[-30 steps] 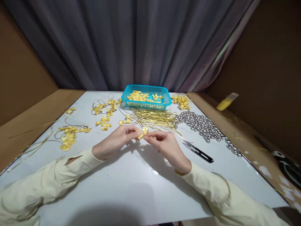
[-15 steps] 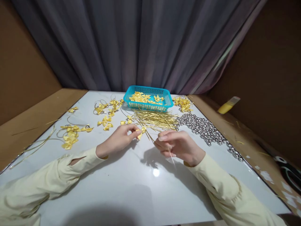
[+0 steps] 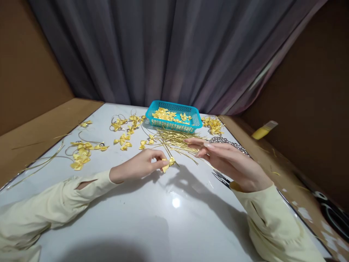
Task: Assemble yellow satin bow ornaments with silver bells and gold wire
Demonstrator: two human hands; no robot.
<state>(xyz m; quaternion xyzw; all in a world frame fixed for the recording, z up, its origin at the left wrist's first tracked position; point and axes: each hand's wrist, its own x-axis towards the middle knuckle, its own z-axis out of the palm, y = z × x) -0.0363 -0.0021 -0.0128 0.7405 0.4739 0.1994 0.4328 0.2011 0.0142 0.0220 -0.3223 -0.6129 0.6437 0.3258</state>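
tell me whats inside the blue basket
Small yellow ribbon bows lie in a loose pile inside the blue basket. The near wall and the pile hide the basket's floor, so anything beneath cannot be seen.

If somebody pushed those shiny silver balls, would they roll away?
Probably yes. The silver balls look round and smooth, and the white table is glossy, so loose ones would likely roll. They lie packed in a patch near the table's right edge, so some might drop off.

No readable text, label, brand or number anywhere: none on surface (image 3: 169, 218), none on items lying there.
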